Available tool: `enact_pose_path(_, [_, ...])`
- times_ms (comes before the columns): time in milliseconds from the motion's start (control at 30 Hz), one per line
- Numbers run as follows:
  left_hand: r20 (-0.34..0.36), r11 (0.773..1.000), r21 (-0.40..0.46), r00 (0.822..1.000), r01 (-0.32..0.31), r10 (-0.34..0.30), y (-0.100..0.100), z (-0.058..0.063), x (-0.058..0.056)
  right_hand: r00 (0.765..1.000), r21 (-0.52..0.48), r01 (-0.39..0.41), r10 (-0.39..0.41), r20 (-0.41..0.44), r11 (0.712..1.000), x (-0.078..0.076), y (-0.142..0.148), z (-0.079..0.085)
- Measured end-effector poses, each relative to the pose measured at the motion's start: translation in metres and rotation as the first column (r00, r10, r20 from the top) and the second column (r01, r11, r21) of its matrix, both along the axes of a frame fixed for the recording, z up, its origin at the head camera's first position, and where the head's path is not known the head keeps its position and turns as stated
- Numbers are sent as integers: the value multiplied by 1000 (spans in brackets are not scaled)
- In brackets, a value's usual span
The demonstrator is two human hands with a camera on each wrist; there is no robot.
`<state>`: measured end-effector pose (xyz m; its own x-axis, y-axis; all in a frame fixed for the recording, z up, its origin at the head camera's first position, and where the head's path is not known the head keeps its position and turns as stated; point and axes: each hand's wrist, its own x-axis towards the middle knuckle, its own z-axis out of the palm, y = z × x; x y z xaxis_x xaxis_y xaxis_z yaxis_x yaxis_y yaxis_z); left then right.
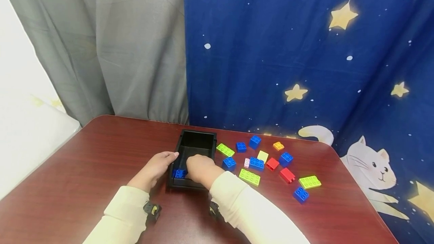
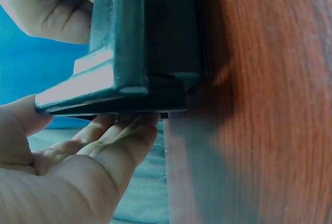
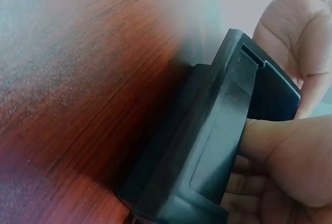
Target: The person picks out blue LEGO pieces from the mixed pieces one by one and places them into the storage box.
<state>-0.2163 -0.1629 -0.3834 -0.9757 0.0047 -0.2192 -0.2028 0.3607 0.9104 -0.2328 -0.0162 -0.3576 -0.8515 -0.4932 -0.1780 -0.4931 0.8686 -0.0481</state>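
A black plastic box (image 1: pixel 195 140) stands on the table, open at the top. A blue toy brick (image 1: pixel 179 173) lies inside at its near left corner. My left hand (image 1: pixel 156 168) holds the box's left side, the thumb at the rim and the fingers (image 2: pixel 127 141) along the outer wall. My right hand (image 1: pixel 202 169) reaches down into the near part of the box, beside the blue brick. In the right wrist view the right hand's thumb (image 3: pixel 264 138) goes in over the near wall; its fingertips are hidden, so whether they hold anything does not show.
Right of the box lie several loose bricks: blue ones (image 1: pixel 229 163), green ones (image 1: pixel 249 177), red ones (image 1: pixel 287 175), a yellow one (image 1: pixel 262 156), an orange one (image 1: pixel 278 146) and a small pink one (image 1: pixel 246 162). The dark red wooden table (image 1: pixel 112 153) ends at curtains (image 1: pixel 142 48).
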Motion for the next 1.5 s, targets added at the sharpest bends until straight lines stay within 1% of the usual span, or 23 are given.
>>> enact_pose_path(300, [20, 1000, -22, 1000, -2, 3, 0, 3, 1, 1000, -11, -1, 1, 11, 1000, -2, -1, -1])
enact_pose_path(467, [16, 1000, -9, 1000, -3, 3, 0, 2, 1, 1000, -19, -8, 8, 16, 1000, -2, 0, -2])
enact_pose_path(700, [15, 1000, 5, 1000, -6, 6, 0, 2, 0, 999, -43, 0, 3, 53, 999, -2, 1, 0])
enact_pose_path(900, [17, 1000, -1, 1000, -4, 4, 0, 2, 1, 996, -62, 19, -13, 89, 998, -1, 2, 2])
enact_pose_path(1133, [18, 1000, -4, 1000, -10, 10, 1, 2, 1, 995, -68, 15, -8, 104, 998, 0, 3, 4])
enact_pose_path(1300, [17, 1000, -10, 1000, -12, 12, 1, 1, 1, 994, -90, 0, 10, 108, 996, -1, 4, 4])
enact_pose_path(1500, [21, 1000, -2, 1000, -12, 12, 0, 1, 1, 995, -106, -50, 59, 84, 993, -3, 6, 4])
